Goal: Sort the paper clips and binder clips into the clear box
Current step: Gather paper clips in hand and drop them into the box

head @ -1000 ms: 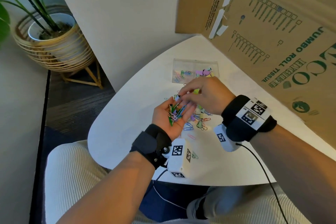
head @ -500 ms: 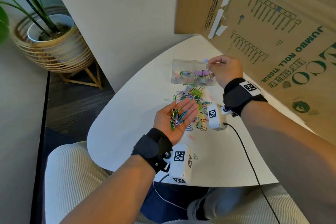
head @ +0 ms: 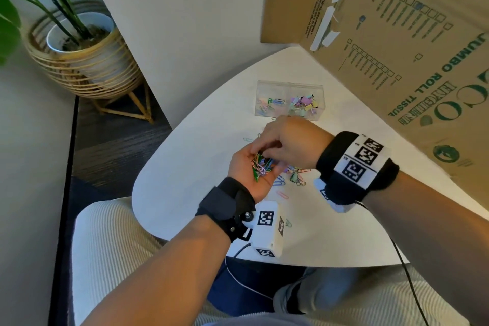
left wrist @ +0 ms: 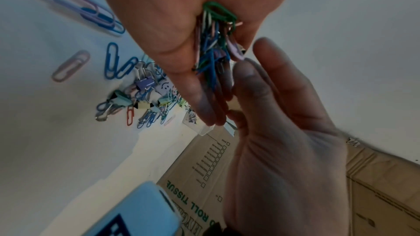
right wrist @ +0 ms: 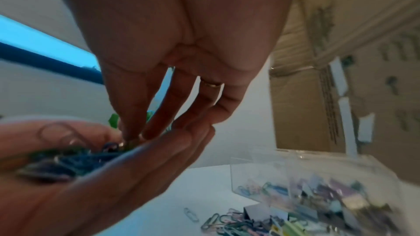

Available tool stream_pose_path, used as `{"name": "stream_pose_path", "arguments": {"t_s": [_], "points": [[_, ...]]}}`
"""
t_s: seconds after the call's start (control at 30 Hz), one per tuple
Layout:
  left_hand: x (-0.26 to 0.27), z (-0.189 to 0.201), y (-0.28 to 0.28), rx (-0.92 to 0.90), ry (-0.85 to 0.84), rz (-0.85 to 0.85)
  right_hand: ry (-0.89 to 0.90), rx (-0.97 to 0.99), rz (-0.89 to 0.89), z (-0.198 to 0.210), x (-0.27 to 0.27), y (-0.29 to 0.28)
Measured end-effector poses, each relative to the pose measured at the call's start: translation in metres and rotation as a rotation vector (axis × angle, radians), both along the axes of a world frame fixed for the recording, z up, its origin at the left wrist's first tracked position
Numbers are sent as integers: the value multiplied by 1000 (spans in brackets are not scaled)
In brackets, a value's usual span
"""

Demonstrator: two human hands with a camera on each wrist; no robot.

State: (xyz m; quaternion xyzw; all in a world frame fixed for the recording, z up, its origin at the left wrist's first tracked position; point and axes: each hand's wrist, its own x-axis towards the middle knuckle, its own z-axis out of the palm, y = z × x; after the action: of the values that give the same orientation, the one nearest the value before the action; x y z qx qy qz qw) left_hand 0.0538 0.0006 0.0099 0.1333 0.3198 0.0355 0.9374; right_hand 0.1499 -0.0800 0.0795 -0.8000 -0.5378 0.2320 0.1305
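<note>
Left hand point(head: 252, 173): your palm is up and cupped, cradling a bundle of paper clips point(head: 260, 165).
Right hand point(head: 287, 141): your fingertips point(right wrist: 129, 132) dip into that bundle; whether they have pinched a clip cannot be told.
Head view only: clear box point(head: 289, 99) lies beyond your right hand, paper clips left, binder clips point(head: 304, 104) right.
Left wrist view only: loose pile point(left wrist: 141, 96) on table point(head: 185, 193) under your hands.

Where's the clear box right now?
In the head view the clear box sits on the white table beyond both hands, just past the right hand and close to the cardboard carton on the right.
</note>
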Motion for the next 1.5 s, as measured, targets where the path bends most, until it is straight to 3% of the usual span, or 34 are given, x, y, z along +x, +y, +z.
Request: {"name": "stream_pose_path", "arguments": {"t_s": [0.17,0.33,0.4,0.53,0.7,0.93,1.07,1.17,1.3,1.5], "points": [[-1,1,-1,-10,5,8,-168,-41,74,-4,-1,2],[0,3,1,-22,-17,11,-101,121,-20,-7,0,-3],[0,5,2,-27,-21,16,22,263,-148,-3,2,-9],[2,5,7,-64,-47,0,264,509,-573,-12,19,-26],[2,-2,4,-65,-41,-25,384,500,-1010,-38,53,-40],[4,-2,-1,-58,-54,-38,351,589,-1134,-26,90,-27],[0,-2,3,-57,-50,-37,294,480,-1066,-29,91,-27],[-1,-3,5,-73,-54,-21,214,475,-834,-22,64,-23],[2,-3,0,-51,-30,-18,191,274,-428,-9,19,-19],[2,0,-1,-17,-19,-49,68,44,-230,-3,0,-17]]}}
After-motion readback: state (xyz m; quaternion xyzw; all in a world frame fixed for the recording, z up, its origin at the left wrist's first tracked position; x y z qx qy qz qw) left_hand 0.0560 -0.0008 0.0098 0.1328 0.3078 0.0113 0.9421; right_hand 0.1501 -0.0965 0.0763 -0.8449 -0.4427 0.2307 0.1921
